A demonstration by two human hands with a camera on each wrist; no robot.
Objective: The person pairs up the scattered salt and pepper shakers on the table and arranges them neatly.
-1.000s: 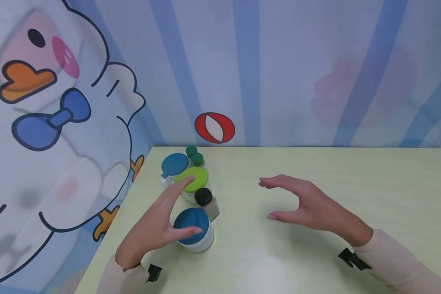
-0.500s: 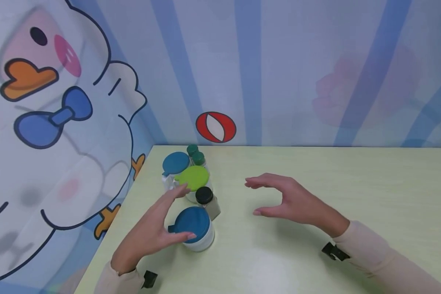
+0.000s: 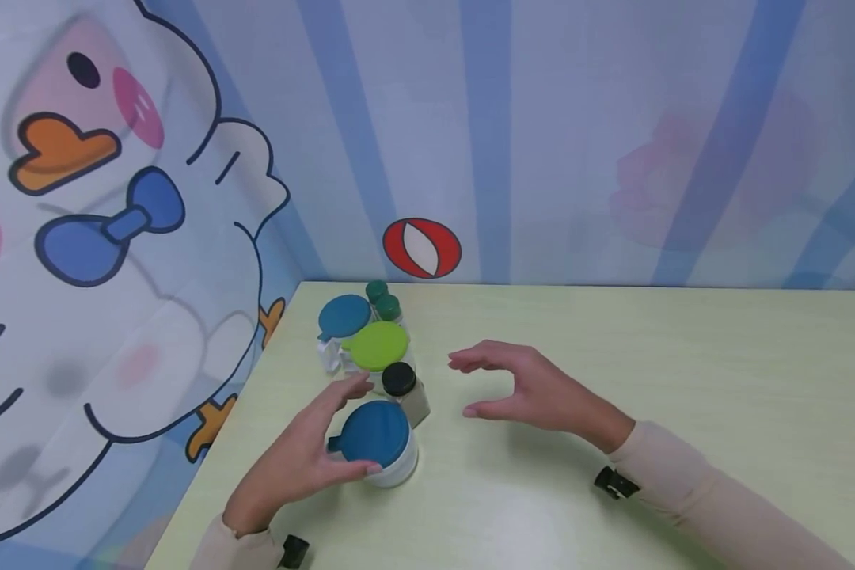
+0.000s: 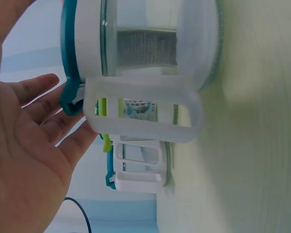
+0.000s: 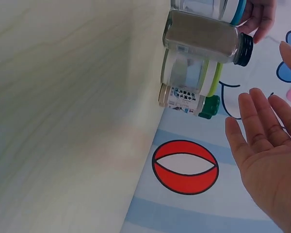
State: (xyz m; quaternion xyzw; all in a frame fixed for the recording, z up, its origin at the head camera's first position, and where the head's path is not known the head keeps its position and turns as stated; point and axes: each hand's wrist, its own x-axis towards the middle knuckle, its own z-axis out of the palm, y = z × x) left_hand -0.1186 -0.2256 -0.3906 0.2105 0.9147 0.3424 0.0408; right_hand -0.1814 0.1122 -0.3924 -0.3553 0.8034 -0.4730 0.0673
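Note:
My left hand (image 3: 292, 459) is spread around the near handled jar with a blue lid (image 3: 376, 434), thumb on the near side and fingers on the far side. Whether the skin touches the lid I cannot tell. In the left wrist view the palm faces the clear jar's pale handle (image 4: 189, 111). My right hand (image 3: 541, 392) hovers above the table with fingers extended and thumb apart, holding nothing. It is to the right of a square glass bottle with a black cap (image 3: 399, 380), whose greyish contents show in the right wrist view.
Behind the bottle stand a jar with a lime-green lid (image 3: 378, 345), another blue-lidded jar (image 3: 343, 317) and two small green-capped bottles (image 3: 389, 308). All line the left side of the pale table (image 3: 648, 340). A printed wall (image 3: 563, 142) borders its back edge.
My right hand has moved left toward the row of containers. The left hand's fingers have drawn back from above the lime-green lid to around the near blue-lidded jar. The containers appear unmoved.

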